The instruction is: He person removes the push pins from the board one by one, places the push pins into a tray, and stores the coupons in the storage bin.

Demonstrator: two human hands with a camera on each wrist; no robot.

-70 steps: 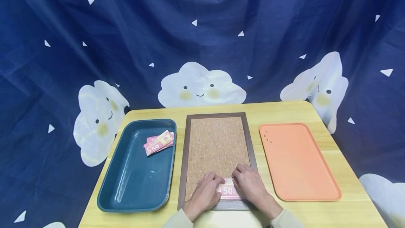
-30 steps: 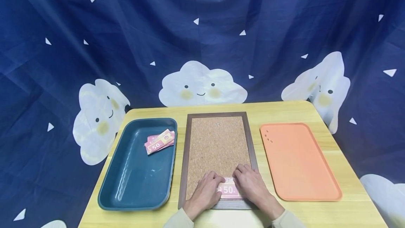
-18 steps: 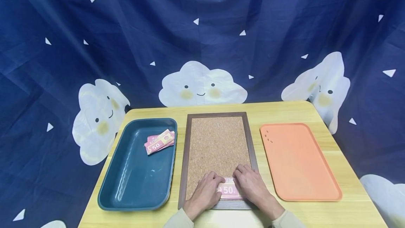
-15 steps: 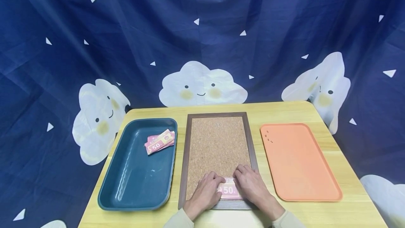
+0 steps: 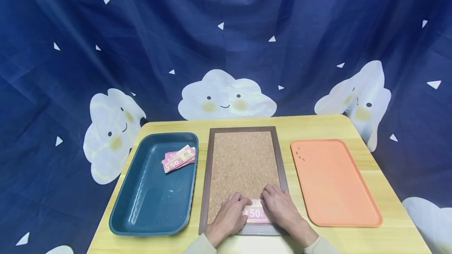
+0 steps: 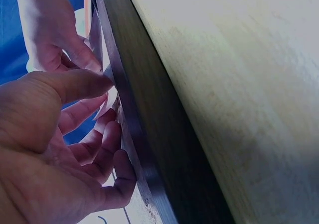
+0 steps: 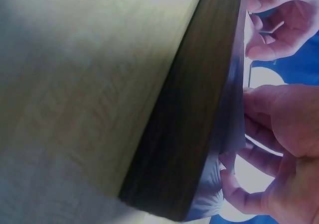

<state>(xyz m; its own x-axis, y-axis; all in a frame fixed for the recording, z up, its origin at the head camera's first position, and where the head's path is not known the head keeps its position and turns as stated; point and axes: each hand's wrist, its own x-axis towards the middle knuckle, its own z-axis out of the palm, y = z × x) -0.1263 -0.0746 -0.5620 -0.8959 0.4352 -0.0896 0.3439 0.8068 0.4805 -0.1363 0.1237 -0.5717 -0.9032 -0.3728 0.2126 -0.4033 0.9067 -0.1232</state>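
Observation:
A pink coupon (image 5: pixel 257 213) printed with "50" lies over the near end of a cork board (image 5: pixel 243 164) in a dark brown frame. My left hand (image 5: pixel 228 215) holds its left end, and in the left wrist view thumb and forefinger pinch the paper's edge, the other fingers curled beside the cork. At the opposite end my right hand (image 5: pixel 280 209) grips the coupon, covering its right part. In the right wrist view the paper (image 7: pixel 232 122) stands by the frame's edge between the fingers.
To the left, a deep dark teal tray (image 5: pixel 148 232) holds a small pile of similar pink coupons (image 5: pixel 178 159). An orange tray (image 5: pixel 337 183) on the right has several tiny dark pieces (image 5: pixel 299 154) at its far left corner. A blue curtain hangs behind the wooden table (image 5: pixel 307 124).
Both hands and the coupon keep their places on the board. Only the head view has shifted slightly.

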